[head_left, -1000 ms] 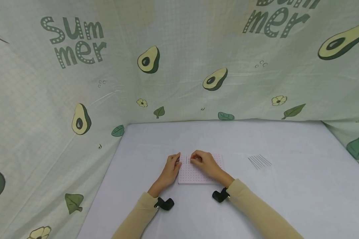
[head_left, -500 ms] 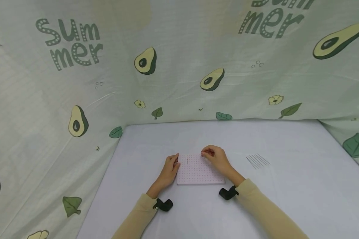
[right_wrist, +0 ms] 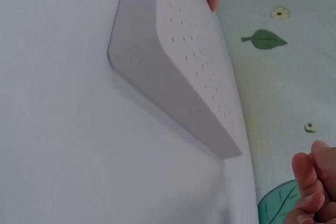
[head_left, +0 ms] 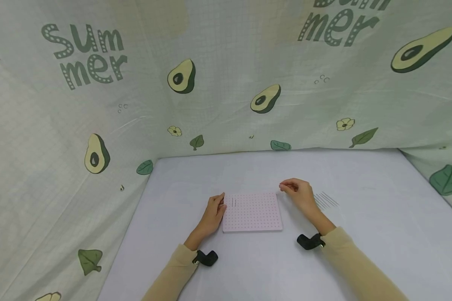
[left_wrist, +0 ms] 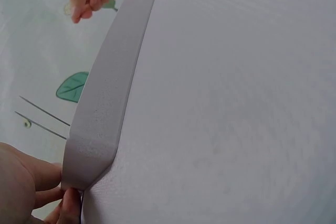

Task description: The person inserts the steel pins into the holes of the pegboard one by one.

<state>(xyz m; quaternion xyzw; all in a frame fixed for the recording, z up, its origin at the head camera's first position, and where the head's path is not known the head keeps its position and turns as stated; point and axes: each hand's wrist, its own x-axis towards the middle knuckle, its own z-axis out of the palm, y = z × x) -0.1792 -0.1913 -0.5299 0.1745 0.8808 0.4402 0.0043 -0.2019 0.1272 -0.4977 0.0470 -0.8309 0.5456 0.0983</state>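
Note:
A pink board (head_left: 253, 213) dotted with holes lies flat on the white table (head_left: 248, 267). Two thin needles (head_left: 233, 202) stand in it near its far left corner; the left wrist view shows the needles (left_wrist: 43, 117) beside the board's grey edge (left_wrist: 107, 87). My left hand (head_left: 214, 211) grips the board's left edge, fingers (left_wrist: 31, 182) pinching its corner. My right hand (head_left: 300, 193) hovers just right of the board with fingers curled and nothing in them, its fingers (right_wrist: 315, 182) apart from the board (right_wrist: 181, 72). Several loose needles (head_left: 327, 201) lie just right of that hand.
Avocado-print cloth (head_left: 226, 83) forms the back and side walls around the table. Bare white tabletop lies in front of the board and to the far right.
My right hand has left the needles at the board's left part and travelled right, off the board, toward the loose needles. The left hand and board have stayed put.

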